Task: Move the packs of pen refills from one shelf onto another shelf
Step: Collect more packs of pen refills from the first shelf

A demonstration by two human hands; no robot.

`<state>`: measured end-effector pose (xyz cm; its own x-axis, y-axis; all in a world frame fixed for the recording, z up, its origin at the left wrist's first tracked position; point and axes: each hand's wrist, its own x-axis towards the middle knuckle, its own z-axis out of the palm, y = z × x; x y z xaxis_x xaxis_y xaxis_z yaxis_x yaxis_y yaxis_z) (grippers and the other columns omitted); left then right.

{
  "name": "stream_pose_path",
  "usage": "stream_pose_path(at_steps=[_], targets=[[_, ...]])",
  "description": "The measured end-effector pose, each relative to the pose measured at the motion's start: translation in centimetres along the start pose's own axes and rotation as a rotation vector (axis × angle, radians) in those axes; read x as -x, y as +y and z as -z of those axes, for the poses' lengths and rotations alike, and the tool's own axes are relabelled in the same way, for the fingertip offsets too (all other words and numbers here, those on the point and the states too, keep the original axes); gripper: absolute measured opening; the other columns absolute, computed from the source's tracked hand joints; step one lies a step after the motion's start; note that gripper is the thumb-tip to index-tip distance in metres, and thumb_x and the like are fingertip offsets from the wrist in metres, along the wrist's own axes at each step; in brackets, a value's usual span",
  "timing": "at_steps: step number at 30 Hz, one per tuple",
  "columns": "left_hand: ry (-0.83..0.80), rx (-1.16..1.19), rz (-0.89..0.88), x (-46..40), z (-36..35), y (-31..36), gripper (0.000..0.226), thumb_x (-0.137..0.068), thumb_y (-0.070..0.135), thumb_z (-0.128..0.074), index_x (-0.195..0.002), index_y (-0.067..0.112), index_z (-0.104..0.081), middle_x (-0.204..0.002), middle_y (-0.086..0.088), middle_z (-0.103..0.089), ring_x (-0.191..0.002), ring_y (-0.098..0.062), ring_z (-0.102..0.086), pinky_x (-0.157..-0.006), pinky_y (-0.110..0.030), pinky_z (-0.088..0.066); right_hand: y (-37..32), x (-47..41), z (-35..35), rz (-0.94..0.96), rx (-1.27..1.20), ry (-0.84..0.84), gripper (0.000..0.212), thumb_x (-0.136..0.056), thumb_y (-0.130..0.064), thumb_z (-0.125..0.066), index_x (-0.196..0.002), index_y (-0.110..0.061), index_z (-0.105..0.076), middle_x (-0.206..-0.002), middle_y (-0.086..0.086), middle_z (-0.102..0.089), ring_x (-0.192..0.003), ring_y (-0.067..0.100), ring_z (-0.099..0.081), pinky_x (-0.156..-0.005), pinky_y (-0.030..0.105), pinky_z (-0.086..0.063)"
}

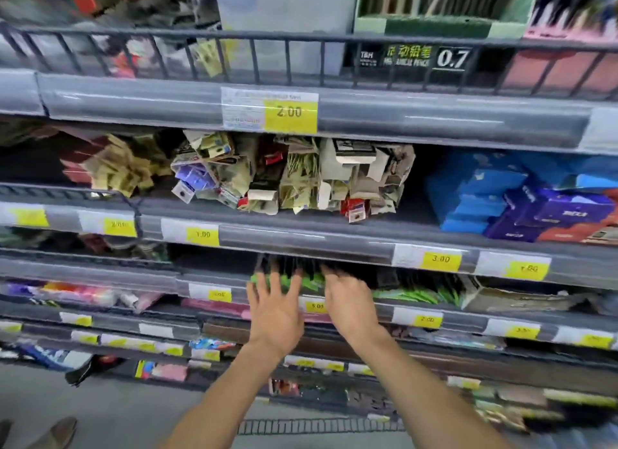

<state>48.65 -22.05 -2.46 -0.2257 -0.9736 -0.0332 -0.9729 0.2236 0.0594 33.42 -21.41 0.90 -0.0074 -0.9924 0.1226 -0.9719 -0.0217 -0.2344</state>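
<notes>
Both hands reach into the third shelf down, under the grey price rail (301, 244) that carries the 1.00 tag (202, 235) and the 3.00 tag (440, 260). The left hand (276, 309) is flat with its fingers fanned wide, the tips at the green-and-black packs of pen refills (311, 279) standing in a row just behind that shelf's front lip. The right hand (351, 303) is beside it, fingers loosely parted and curled over the tops of the same packs; motion blur hides whether either hand actually grips one. The gap between the rail above and the lip below is narrow, and the knuckles sit close under the rail.

On the shelf above the rail, a jumbled heap of small carded packs (291, 174) spills to the front edge, with bare shelf between it and the blue boxes (478, 194) to the right. A brown cardboard tray (521, 298) lies right of the refills.
</notes>
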Motion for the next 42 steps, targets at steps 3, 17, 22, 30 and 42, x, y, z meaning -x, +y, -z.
stream_pose_path(at_steps=[3,17,22,30,42], targets=[[-0.038,0.044,-0.038,0.0,0.9,-0.4,0.075,-0.101,0.036,-0.055,-0.163,0.027,-0.015,-0.167,-0.023,-0.02,-0.156,-0.052,-0.01,-0.127,-0.067,-0.009,-1.1,0.8,0.8,-0.089,0.01,0.051,0.03,-0.085,0.006,-0.06,-0.113,0.002,-0.071,-0.086,0.02,-0.073,-0.076,0.04,-0.072,-0.065,0.043,-0.056],[-0.359,1.812,0.297,2.0,5.8,-2.9,0.029,-0.108,0.039,-0.055,-0.102,0.018,-0.074,-0.1,-0.01,-0.079,-0.09,-0.024,-0.069,-0.09,-0.043,-0.053,-9.1,11.1,-2.7,0.183,-0.15,0.57,0.049,-0.073,0.01,-0.079,-0.121,0.002,-0.071,-0.128,0.013,-0.071,-0.116,0.021,-0.069,-0.096,0.036,-0.057],[-0.289,1.905,0.55,2.1,4.4,-4.6,0.022,-0.107,0.023,-0.059,-0.108,0.002,-0.067,-0.09,-0.015,-0.073,-0.072,-0.027,-0.068,-0.068,-0.036,-0.052,-7.3,10.7,-2.7,0.19,-0.34,0.509,0.032,-0.102,-0.016,-0.055,-0.129,-0.005,-0.067,-0.132,0.007,-0.068,-0.123,0.02,-0.064,-0.105,0.038,-0.051],[-0.333,2.008,0.565,3.2,4.8,-6.1,0.034,-0.109,0.036,-0.053,-0.127,0.009,-0.059,-0.093,-0.018,-0.081,-0.083,-0.032,-0.08,-0.075,-0.043,-0.066,-1.2,1.2,-0.1,-0.161,0.004,-0.077,0.059,-0.105,-0.049,-0.04,-0.159,-0.029,-0.029,-0.15,0.019,-0.049,-0.136,0.041,-0.044,-0.112,0.049,-0.04],[-0.33,1.942,0.612,3.4,5.4,-5.2,0.045,-0.106,0.046,-0.056,-0.131,0.009,-0.063,-0.099,-0.018,-0.082,-0.083,-0.028,-0.078,-0.069,-0.037,-0.067,-1.5,-0.9,-0.6,-0.095,-0.018,-0.192,0.048,-0.104,-0.039,-0.053,-0.15,-0.028,-0.048,-0.14,0.01,-0.063,-0.127,0.035,-0.056,-0.105,0.041,-0.047]])
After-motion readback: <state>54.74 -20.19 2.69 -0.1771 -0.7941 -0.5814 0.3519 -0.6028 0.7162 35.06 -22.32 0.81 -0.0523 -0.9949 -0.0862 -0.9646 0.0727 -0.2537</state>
